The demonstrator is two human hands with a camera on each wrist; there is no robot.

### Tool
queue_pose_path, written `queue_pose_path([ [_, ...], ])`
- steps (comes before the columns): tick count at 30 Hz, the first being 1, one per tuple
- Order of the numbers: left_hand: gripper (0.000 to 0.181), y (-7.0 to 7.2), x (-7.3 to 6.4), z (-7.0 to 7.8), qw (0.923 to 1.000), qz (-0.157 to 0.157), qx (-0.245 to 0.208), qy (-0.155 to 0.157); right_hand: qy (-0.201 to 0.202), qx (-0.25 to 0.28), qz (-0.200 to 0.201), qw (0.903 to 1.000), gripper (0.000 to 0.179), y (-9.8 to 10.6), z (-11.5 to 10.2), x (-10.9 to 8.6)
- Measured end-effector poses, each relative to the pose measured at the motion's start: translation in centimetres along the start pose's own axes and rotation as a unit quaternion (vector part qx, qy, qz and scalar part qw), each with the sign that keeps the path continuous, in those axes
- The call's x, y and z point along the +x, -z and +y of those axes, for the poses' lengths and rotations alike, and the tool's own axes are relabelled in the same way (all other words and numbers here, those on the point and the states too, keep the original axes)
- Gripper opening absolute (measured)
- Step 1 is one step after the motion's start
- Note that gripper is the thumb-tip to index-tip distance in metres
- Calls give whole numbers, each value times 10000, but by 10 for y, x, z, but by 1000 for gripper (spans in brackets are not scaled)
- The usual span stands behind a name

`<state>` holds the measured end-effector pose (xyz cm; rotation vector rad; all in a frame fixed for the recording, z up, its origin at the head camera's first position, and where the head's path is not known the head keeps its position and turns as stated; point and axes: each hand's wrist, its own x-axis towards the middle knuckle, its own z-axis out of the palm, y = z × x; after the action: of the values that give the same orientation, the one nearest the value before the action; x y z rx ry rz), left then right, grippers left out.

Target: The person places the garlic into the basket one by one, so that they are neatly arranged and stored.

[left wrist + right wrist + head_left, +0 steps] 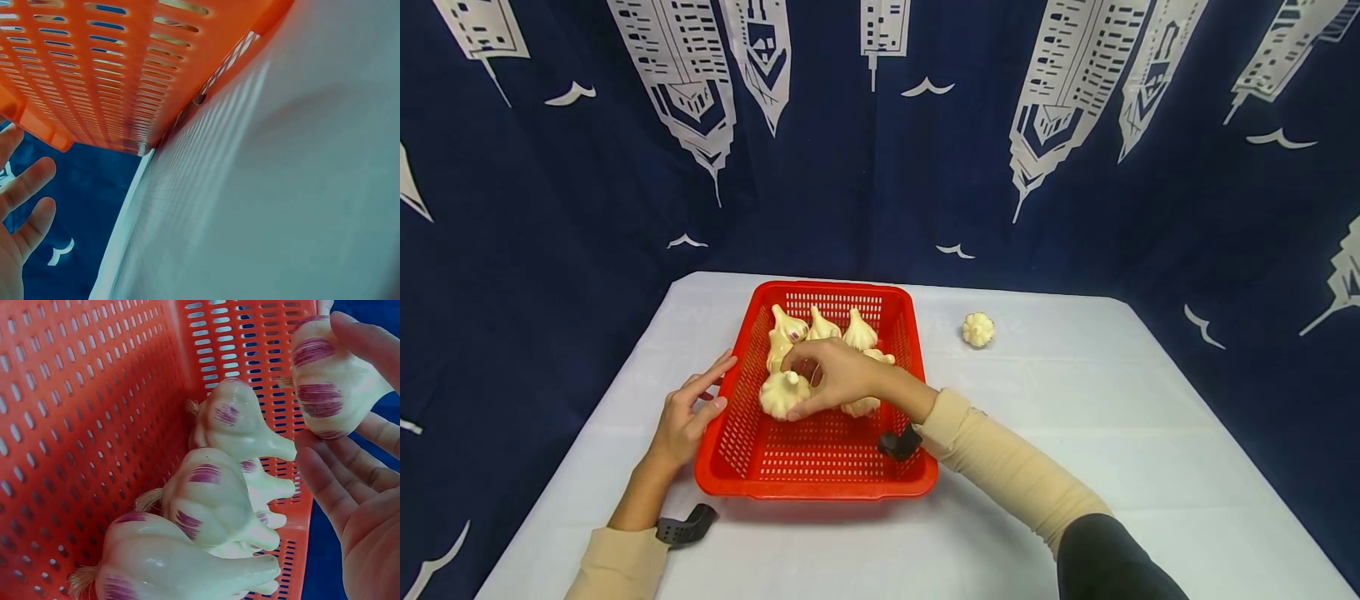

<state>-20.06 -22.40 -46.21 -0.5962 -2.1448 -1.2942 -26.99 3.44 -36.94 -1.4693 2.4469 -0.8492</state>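
Observation:
Over the red plastic basket (820, 487), my right hand (842, 375) pinches a garlic bulb (785, 395) between thumb and fingers. In the right wrist view this garlic bulb (322, 381) shows purple streaks, with the thumb on one side and fingertips on the other. More garlic bulbs (206, 494) lie in the basket below and beside it, several in a cluster toward its far half. My left hand (683, 421) rests at the basket's left rim, its fingers extended along the edge. The left wrist view shows its fingers (37, 219) spread beside the basket's slotted wall (94, 62).
One garlic bulb (978, 330) sits on the white tabletop (1030, 392) to the right of the basket. Behind the table hangs a dark blue cloth (850, 183) with white building prints. A black wrist device (688, 527) is at the left wrist.

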Motion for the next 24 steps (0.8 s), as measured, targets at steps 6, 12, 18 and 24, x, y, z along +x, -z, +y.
queue_pose_path([
  [6, 52, 0, -1, -1, 10000, -19, 16, 11, -56, 41, -312, 9995, 51, -4, -1, 0],
  [12, 51, 1, -1, 2, 9998, -12, 33, -189, -212, 382, -465, 9980, 50, -11, 3, -2],
  [18, 50, 2, 1, 2, 9996, -9, 19, -278, -172, 370, -440, 9982, 48, -15, 8, -1],
  [24, 51, 1, 1, 0, 9999, -65, -44, -122, -213, 417, -649, 9968, 46, -19, 9, -1],
])
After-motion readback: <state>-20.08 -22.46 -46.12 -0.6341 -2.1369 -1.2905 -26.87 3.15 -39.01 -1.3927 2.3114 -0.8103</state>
